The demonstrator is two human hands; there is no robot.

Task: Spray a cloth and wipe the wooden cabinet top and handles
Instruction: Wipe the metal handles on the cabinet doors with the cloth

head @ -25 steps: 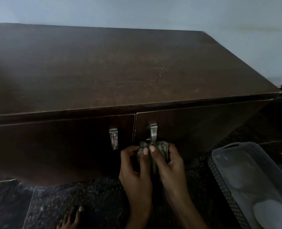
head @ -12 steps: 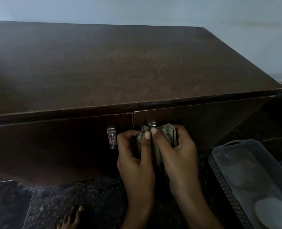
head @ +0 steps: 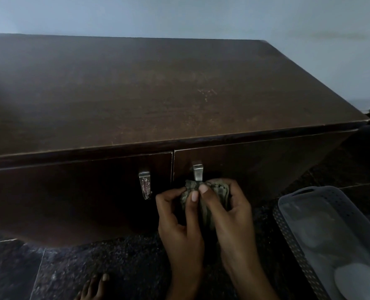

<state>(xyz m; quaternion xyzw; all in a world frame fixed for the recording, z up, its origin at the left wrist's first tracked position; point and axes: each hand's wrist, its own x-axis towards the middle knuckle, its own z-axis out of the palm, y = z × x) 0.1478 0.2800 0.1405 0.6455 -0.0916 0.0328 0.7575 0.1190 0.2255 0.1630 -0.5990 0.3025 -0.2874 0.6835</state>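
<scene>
cloth (head: 205,191) — pinched between left hand (head: 179,221), right hand (head: 231,215)

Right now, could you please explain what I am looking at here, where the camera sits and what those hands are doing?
The camera is worn on a person's head, looking down at their two bare hands. The left hand and right hand together grip a folded greenish cloth wrapped round the right door handle of a dark wooden cabinet. The left door handle is uncovered. A pale perforated plastic basket stands on the floor at the right.
</scene>
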